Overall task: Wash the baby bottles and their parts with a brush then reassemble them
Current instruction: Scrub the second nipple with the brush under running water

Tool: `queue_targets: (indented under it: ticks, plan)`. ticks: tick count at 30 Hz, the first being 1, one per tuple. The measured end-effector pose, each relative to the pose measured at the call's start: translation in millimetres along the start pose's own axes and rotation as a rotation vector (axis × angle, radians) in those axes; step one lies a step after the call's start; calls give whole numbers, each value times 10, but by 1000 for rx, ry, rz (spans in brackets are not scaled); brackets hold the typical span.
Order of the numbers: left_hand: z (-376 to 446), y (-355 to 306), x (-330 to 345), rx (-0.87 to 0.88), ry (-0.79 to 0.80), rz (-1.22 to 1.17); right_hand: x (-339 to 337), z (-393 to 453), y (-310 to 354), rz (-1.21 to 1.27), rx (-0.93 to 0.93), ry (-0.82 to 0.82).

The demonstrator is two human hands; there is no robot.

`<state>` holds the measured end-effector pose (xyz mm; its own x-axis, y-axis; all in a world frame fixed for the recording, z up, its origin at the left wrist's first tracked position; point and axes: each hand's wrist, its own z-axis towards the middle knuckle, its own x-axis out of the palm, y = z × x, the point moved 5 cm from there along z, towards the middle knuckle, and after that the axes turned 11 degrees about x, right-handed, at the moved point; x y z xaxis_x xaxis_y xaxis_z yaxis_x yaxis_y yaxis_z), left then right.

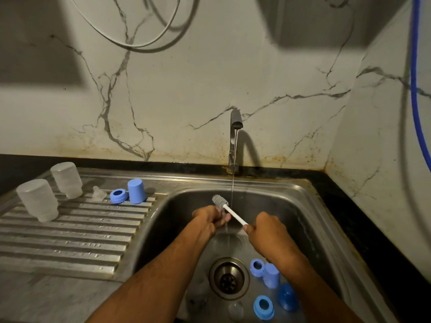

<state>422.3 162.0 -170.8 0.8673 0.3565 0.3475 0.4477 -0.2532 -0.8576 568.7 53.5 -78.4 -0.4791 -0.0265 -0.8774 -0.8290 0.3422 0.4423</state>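
Stainless steel sink basin [291, 206] fills lower centre of the frame, with a thin water stream falling from the grey tap [235, 136]. Two frosted clear bottles [38, 200] stand inverted on the ribbed drainboard [70, 241] at left. Blue rings and caps [263, 307] lie near the drain. Right hand [265, 229] grips the white-handled grey silicone brush [220, 201]; left hand [207, 219] is curled around a small part that cannot be identified.

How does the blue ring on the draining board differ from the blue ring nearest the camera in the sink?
The blue ring on the draining board rests on the ribbed steel beside an upturned blue cap. The blue ring in the sink lies down in the basin near the drain. Both are blue with a round central hole.
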Motion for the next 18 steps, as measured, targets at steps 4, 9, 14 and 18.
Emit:
queue_targets:
  ticks: [4,9,14,18]
  plan:
    - [4,25,55,-3,54,74,12,139,-165,142,37,76]
    - [2,63,42,0,76,184,-36,191,-304,298,147,162]
    - [-67,49,51,22,154,155,-102,213,-437,394,152,187]
    - [-123,11,83,34,187,90,-92,255,-488,417,174,156]
